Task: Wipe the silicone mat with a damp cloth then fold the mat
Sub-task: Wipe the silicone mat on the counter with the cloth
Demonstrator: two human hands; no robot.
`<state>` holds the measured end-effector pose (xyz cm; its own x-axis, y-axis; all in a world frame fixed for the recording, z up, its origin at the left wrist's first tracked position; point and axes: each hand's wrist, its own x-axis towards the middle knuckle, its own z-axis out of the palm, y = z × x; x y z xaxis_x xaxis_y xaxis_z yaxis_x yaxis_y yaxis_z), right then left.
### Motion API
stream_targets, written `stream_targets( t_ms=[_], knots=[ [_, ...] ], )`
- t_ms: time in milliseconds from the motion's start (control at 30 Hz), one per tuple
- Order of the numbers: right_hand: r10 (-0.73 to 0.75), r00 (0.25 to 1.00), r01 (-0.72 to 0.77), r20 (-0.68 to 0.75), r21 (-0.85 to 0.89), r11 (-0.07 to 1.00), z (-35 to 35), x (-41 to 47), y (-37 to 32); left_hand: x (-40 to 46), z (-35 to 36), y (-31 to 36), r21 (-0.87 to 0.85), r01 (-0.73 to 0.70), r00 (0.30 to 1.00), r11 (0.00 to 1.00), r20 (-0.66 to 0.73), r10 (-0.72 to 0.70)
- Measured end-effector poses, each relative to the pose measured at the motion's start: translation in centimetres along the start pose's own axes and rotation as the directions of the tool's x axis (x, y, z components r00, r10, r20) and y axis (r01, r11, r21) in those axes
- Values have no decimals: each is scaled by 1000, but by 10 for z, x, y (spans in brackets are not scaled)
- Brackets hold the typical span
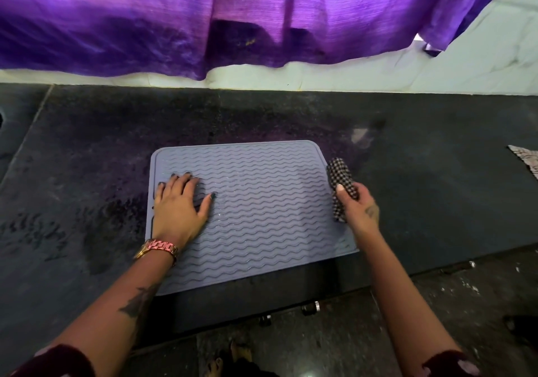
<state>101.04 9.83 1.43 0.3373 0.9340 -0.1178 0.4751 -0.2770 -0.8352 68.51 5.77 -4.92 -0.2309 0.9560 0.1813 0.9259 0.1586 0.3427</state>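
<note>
A grey silicone mat (262,210) with wavy ridges lies flat on the dark stone counter (436,178), its near edge reaching the counter's front. My left hand (179,205) rests flat on the mat's left part with fingers spread. My right hand (356,206) grips a bunched black-and-white checked cloth (339,178) at the mat's right edge. The cloth stands up out of my fist, partly over the counter beside the mat.
A purple curtain (203,15) hangs over the white wall behind the counter. Another patterned cloth (525,161) lies at the counter's far right. Drawer knobs (311,307) stick out below the counter's front edge. My feet show on the floor below.
</note>
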Motion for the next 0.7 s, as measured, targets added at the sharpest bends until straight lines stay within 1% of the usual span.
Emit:
stream_targets(
  t_ms=[33,67,100,167,233,333,433,600,633,667,700],
  knots=[
    [-21,999,15,-30,-170,985,-5,7,5,0,0,0,2,0,1000,1000,-1,0],
    [-42,999,33,-21,-314,949,-5,9,9,1,0,0,5,0,1000,1000,-1,0],
    [-67,998,63,6,-421,905,-2,8,12,1,1,0,9,0,1000,1000,-1,0],
    [-138,990,137,40,-553,822,9,3,16,0,1,-1,15,-2,1000,1000,-4,2],
    [-195,980,173,30,-598,782,21,-3,14,1,1,-1,19,0,1000,1000,-4,0],
    [-198,980,181,38,-597,782,30,-8,7,1,2,0,17,1,1000,1000,-4,-1],
    [-221,969,241,108,-597,765,41,-16,0,1,2,1,23,3,1000,1000,-7,-3],
    [-274,931,364,241,-554,749,72,-37,-15,0,0,1,22,4,1000,1000,-6,-4],
    [-252,925,369,285,-506,780,75,-38,-19,0,-1,1,21,4,1000,1000,-3,-4],
    [-207,919,337,336,-392,856,75,-35,-22,0,-1,1,21,4,1000,1000,1,-4],
    [-132,904,229,406,-199,953,73,-31,-25,0,-1,1,21,4,1000,1000,6,-4]
  ],
)
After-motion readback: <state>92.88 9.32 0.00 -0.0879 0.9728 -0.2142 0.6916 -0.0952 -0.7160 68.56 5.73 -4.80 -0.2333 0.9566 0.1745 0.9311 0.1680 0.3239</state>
